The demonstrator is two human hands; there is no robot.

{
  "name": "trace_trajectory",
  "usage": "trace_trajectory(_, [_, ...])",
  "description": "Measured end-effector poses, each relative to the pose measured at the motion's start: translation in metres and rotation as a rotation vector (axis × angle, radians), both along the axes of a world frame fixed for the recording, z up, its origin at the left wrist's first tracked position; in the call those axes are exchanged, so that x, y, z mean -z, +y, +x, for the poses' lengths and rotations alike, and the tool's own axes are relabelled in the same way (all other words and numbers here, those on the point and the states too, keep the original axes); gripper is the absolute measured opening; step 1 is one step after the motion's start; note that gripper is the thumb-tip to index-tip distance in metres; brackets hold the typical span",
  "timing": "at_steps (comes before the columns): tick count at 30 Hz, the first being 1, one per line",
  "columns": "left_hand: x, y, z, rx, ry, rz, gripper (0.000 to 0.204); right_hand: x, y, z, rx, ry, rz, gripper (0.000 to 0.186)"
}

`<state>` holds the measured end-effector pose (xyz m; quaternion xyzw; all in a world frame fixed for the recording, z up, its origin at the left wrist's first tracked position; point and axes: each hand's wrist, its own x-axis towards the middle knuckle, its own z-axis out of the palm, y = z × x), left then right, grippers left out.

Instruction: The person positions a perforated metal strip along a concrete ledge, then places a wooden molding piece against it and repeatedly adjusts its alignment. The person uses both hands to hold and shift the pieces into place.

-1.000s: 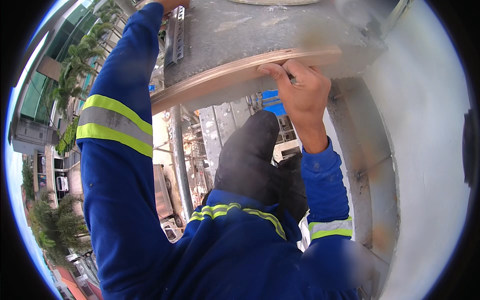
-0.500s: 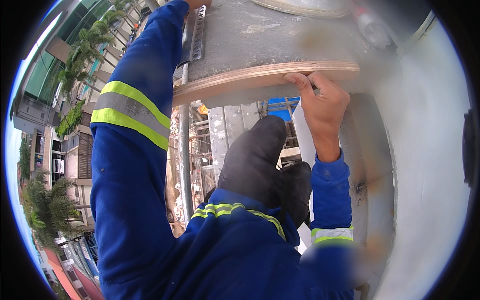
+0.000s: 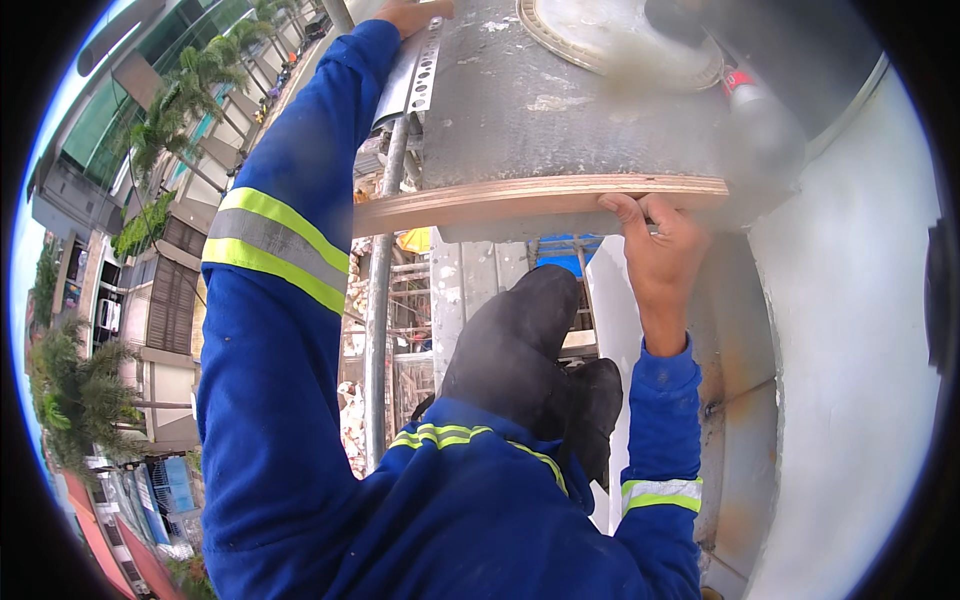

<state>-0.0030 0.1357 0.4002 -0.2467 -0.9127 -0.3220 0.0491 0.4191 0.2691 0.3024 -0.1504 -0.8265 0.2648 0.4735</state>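
My right hand [image 3: 665, 240] is closed on the right end of a long strip of plywood [image 3: 540, 197], with thumb and forefinger at its near edge. The layers show along the strip, which lies crosswise in front of my knees against the edge of a grey, stained platform [image 3: 570, 120]. At the top left, my outstretched left arm ends in my left hand [image 3: 412, 16], partly cut off by the picture's edge. Its fingers lie around the far end of a perforated metal strip [image 3: 424, 75], which hangs at the platform's left side.
A round, pale lid or tub [image 3: 560, 40] and a clear bottle with a red label [image 3: 745, 95] stand on the platform. A scaffold pipe [image 3: 378, 330] runs down at my left. A white wall [image 3: 850, 300] closes off the right. Street, palms and buildings lie far below left.
The view has shifted, so the plywood and platform sit lower. My left hand and the perforated metal strip have moved farther away relative to the plywood. The right hand keeps its hold.
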Motion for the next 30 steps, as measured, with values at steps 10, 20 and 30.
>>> trace_trajectory(10, [0.012, -0.052, 0.069, -0.049, -0.141, 0.207, 0.070, 0.001, 0.000, 0.000, -0.004, 0.032, 0.000, 0.033])
trace_trajectory(20, [0.027, -0.053, 0.092, 0.040, -0.192, 0.328, 0.056, 0.000, 0.000, 0.001, -0.009, -0.007, -0.026, 0.031])
trace_trajectory(30, [0.033, -0.042, 0.094, -0.025, -0.194, 0.238, 0.055, 0.000, 0.000, 0.002, -0.019, -0.036, -0.106, 0.035])
